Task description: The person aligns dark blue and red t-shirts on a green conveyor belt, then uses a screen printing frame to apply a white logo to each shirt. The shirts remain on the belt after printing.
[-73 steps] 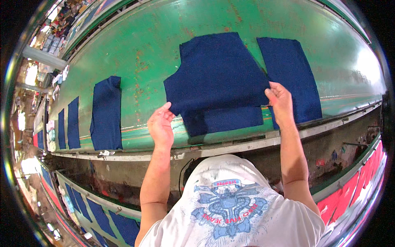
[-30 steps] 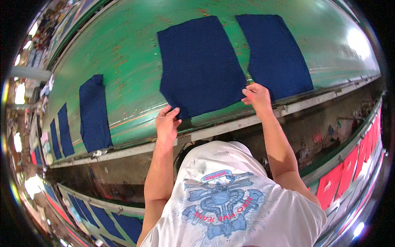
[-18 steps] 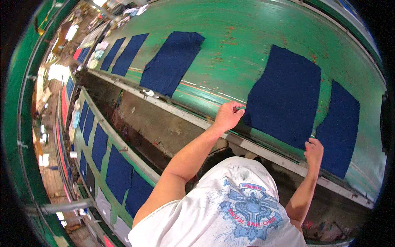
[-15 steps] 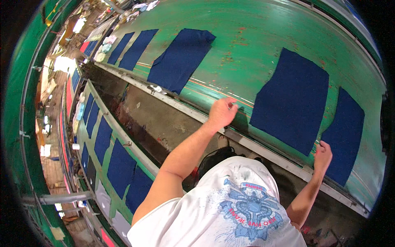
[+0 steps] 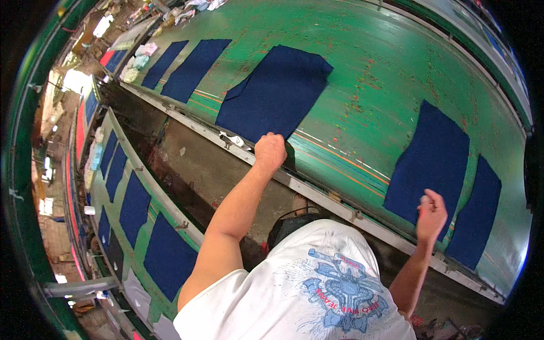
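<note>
My left hand [image 5: 271, 152] is closed in a fist at the lower corner of a navy fabric piece [image 5: 277, 90]. Its fingertips are hidden, so I cannot make out what they hold. This piece lies on the sloping green table [image 5: 351, 96], with a small fold along its left edge. My right hand [image 5: 432, 215] hovers over the low part of another navy fabric piece [image 5: 433, 158], fingers loosely bent and apart, with nothing seen in them. Right of that hand lies a further navy fabric piece [image 5: 479, 209].
Two narrower navy pieces [image 5: 195, 71] lie farther left on the table. A metal rail [image 5: 328, 201] runs along its near edge, with a white scrap [image 5: 233, 140] on it. Across a gap, a second table [image 5: 148, 192] bears several more pieces. Crumpled cloths [image 5: 136, 65] lie at the far left.
My left hand has moved left, from the bare green surface to the corner of the navy piece. The right hand has shifted slightly left and opened from its pinch. The view has shifted too.
</note>
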{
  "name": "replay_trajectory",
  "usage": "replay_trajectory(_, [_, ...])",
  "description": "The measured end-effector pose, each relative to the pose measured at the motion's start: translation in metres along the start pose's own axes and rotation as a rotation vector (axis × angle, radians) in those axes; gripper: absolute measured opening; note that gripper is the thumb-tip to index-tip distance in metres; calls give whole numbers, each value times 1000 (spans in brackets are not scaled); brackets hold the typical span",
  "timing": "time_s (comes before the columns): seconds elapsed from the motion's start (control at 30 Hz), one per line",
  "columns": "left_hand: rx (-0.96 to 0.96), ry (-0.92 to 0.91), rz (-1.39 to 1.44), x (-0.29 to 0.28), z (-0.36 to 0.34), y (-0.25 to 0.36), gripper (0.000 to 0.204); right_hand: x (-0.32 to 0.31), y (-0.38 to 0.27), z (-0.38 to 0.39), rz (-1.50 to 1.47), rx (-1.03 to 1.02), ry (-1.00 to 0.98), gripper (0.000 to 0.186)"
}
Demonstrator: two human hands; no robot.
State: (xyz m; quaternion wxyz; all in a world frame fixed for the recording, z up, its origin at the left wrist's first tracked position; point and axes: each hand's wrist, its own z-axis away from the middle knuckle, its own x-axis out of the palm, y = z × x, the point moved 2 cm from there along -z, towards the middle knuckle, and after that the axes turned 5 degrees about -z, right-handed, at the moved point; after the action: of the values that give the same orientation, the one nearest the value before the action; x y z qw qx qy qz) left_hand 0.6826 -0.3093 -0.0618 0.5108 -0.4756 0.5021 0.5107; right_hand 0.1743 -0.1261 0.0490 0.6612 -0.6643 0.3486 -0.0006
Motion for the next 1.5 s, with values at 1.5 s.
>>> replay_trajectory(1.5, [462,404,1555,-223,-67,-26,49,114,-198,-130,-711,-223,134,28])
